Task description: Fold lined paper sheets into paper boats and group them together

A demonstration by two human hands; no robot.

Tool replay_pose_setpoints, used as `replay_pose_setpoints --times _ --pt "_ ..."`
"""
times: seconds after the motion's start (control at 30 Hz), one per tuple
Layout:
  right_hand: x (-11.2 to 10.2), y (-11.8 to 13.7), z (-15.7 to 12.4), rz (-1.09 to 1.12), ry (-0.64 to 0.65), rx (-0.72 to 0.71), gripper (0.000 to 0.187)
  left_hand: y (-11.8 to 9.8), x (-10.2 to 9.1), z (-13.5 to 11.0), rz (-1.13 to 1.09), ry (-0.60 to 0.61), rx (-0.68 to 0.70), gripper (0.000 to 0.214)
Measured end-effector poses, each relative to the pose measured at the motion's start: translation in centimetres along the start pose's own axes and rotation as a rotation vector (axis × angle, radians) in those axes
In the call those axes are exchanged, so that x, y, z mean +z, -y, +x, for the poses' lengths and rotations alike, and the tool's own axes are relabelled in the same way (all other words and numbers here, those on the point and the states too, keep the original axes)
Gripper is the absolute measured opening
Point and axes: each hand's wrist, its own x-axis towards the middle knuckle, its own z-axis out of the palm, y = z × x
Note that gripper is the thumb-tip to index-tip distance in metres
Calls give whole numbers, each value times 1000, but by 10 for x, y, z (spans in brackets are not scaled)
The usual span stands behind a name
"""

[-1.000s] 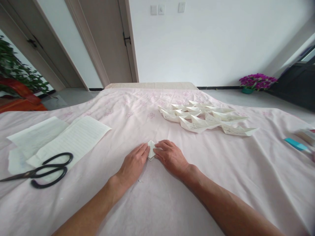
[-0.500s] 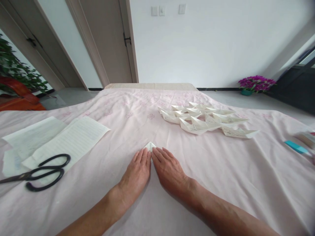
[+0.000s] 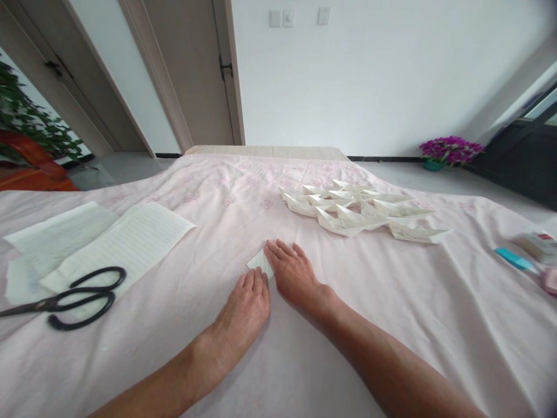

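A small folded piece of lined paper [image 3: 257, 259] lies on the pink tablecloth in front of me, partly covered by my fingers. My left hand [image 3: 247, 302] rests palm down, its outstretched fingertips on the paper's near edge. Flat along the paper's right side lies my right hand [image 3: 295, 273], fingers extended and slightly spread. Neither hand is closed round anything. Several folded paper boats [image 3: 348, 223] stand in a cluster beyond my right hand.
Loose lined sheets [image 3: 126, 244] lie at the left, with black-handled scissors [image 3: 82, 299] overlapping them. A blue object with a pale tip [image 3: 513, 259], a small box [image 3: 539, 247] and a pink item [image 3: 550, 281] are at the right edge. The cloth [image 3: 226, 220] has wrinkles.
My right hand has shifted slightly up and my left slightly down. More of the folded paper shows between them, and it now looks turned, with its upper-left part uncovered.
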Motion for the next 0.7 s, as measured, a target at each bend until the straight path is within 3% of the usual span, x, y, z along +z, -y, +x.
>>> replay_pose_setpoints --times 0.2,0.57,0.7 --pt "5 -7 -4 118 -77 32 57 9 -11 11 -84 -30 -70 27" --pt "14 -21 -2 362 -225 24 62 17 5 9 -198 -348 -60 17" --pt "16 -27 -1 477 -314 2 66 26 6 9 -297 -392 -106 19"
